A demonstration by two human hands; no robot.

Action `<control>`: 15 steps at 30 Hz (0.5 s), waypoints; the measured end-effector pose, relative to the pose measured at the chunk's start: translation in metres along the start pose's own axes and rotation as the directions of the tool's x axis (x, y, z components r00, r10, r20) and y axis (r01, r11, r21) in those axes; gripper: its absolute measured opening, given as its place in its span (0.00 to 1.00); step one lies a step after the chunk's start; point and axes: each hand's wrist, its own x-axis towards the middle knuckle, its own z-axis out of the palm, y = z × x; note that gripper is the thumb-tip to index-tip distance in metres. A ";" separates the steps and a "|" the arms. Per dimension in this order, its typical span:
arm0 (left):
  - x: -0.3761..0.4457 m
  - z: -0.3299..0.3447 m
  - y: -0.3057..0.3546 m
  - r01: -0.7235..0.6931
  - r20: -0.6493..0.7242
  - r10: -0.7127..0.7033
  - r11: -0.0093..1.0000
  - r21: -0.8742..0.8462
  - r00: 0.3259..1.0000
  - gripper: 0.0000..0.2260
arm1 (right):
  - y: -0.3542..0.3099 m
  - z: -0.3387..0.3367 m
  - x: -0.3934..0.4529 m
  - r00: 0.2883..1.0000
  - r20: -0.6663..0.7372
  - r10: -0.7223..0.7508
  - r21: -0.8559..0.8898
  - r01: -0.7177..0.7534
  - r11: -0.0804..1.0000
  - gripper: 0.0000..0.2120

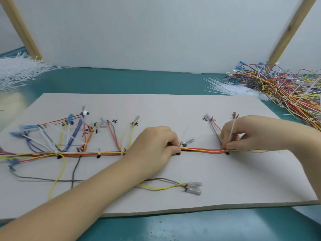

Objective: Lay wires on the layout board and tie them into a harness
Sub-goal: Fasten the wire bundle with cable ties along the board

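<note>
- Lengthwise across the pale grey cardboard layout board (173, 108) runs the bundle of red, orange and yellow wires (203, 150), with branches fanning up to handwritten labels on the left part.
- At the bundle's right end, a thin white plastic cable tie (231, 134) stands up from the wires beside a black peg (227, 153).
- The right hand (250, 133) pinches this tie between curled fingers just above the bundle.
- The left hand (154, 145) is curled round the bundle near another black peg (178, 153), pressing the wires to the board.
- Near the board's front edge lie a loose yellow wire and a brown wire ending in clear-sleeved terminals (194, 187).
- The board rests on a teal table (139, 80).
- On the right, a tangled heap of multicoloured spare wires (286, 87) sits by a fan of white cable ties (231, 87).
- On the left lies another pile of white ties (19, 68).
- Behind stands a white panel (156, 32) with wooden struts.
</note>
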 end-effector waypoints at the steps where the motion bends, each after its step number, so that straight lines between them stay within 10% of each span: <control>1: 0.005 0.006 0.005 0.003 -0.002 -0.003 1.000 -0.001 1.000 0.02 | 0.005 -0.002 -0.003 1.000 0.005 0.024 -0.019 -0.024 1.000 0.08; 15: 0.040 0.039 0.036 0.069 0.101 -0.086 0.984 0.165 0.991 0.08 | 0.051 -0.013 -0.014 0.958 0.003 0.288 -0.145 -0.284 0.948 0.07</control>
